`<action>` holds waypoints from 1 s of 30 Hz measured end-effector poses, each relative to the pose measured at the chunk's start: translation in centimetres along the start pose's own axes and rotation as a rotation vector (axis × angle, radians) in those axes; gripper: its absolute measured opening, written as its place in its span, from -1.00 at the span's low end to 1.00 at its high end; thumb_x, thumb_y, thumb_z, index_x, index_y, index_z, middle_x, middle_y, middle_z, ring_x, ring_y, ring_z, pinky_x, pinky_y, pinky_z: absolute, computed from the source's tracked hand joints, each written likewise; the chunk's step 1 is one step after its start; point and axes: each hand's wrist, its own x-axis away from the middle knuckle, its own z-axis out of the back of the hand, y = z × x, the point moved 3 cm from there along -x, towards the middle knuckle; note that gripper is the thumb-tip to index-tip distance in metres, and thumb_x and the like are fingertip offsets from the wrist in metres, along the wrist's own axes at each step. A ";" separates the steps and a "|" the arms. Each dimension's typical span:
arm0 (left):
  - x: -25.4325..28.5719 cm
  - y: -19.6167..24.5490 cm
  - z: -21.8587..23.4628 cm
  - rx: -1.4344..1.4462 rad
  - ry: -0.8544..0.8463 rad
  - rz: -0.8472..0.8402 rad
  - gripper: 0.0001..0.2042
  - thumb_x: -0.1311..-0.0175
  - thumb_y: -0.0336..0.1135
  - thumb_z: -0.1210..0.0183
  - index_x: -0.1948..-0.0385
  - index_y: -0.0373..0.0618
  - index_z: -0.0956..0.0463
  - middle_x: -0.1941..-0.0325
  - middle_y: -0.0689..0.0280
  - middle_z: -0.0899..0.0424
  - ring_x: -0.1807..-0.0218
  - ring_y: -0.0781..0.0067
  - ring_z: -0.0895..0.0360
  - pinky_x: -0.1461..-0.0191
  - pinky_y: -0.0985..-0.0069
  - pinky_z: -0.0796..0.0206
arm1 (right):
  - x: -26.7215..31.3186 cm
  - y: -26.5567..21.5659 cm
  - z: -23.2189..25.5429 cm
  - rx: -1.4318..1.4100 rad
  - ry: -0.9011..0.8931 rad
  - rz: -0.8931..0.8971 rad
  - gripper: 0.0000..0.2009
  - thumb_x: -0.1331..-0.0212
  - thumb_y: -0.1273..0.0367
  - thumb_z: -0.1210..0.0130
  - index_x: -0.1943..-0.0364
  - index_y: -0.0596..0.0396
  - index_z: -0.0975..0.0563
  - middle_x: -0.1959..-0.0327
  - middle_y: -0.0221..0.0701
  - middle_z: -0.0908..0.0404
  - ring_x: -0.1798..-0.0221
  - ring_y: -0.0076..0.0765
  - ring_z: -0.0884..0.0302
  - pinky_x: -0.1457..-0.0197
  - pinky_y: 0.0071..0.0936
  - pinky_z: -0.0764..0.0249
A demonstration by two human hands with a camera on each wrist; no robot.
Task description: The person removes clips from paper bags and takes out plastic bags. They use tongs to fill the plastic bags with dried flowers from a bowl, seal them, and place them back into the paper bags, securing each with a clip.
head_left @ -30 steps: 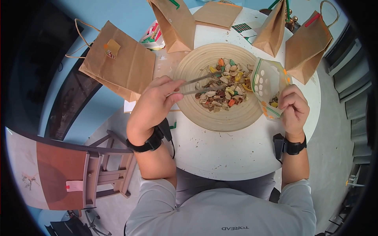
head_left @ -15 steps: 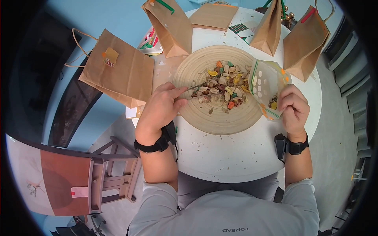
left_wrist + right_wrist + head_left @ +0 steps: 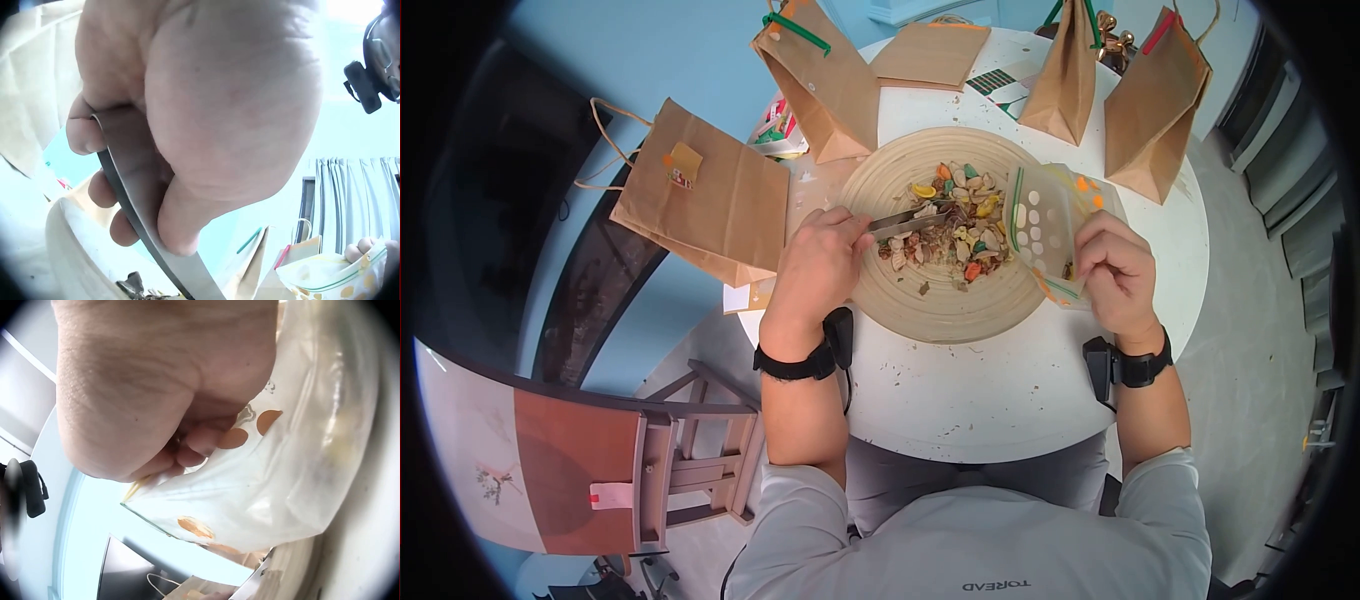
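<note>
My left hand grips metal tongs, seen large in the left wrist view, where the thumb and fingers press the steel strip. The tongs' arms stand close together, their tips among the left part of a heap of dried petals and pods. That heap lies on a round woven-looking wooden tray. At the tray's right edge my right hand pinches a clear zip bag with white and orange dots, its mouth turned toward the heap. Some dried pieces show inside the bag.
Upright brown paper bags stand around the white round table. A flat paper bag and a patterned card lie at the back. Small crumbs are scattered near the front edge.
The tongs' arms have come closer together, and their tips have lowered into the heap's left side. My right hand still holds the bag at the tray's edge. The head view has shifted slightly.
</note>
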 end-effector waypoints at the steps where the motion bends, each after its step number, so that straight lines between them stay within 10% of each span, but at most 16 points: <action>1: -0.1 -0.1 -0.1 -0.001 0.005 -0.001 -0.80 -0.29 -0.44 -0.34 0.09 -0.29 -0.72 0.26 0.08 -0.68 0.15 -0.07 -0.60 0.04 0.14 -0.47 | 0.0 0.0 0.0 -0.004 -0.001 -0.001 -0.83 0.12 0.72 0.08 0.52 0.22 -0.50 0.34 -0.33 -0.54 0.39 -0.41 -0.38 0.31 -0.56 -0.33; 18: -2.8 9.7 -0.5 0.160 0.032 -0.270 -0.69 -0.20 -0.43 -0.42 0.01 -0.18 -0.67 0.12 0.15 -0.66 0.03 0.05 -0.58 -0.01 0.19 -0.47 | 0.1 -0.5 0.0 -0.028 -0.033 -0.001 -0.82 0.12 0.73 0.06 0.52 0.22 -0.54 0.33 -0.32 -0.57 0.36 -0.33 -0.46 0.28 -0.49 -0.39; 30: 4.2 0.4 4.4 -0.152 -0.176 0.346 -0.75 -0.45 -0.37 -0.21 -0.05 -0.30 -0.62 0.07 -0.09 -0.69 0.00 -0.29 -0.62 -0.02 0.05 -0.45 | 0.0 -0.2 0.8 0.011 0.104 0.053 -0.84 0.11 0.70 0.07 0.51 0.20 -0.51 0.34 -0.32 -0.54 0.37 -0.39 -0.42 0.27 -0.55 -0.37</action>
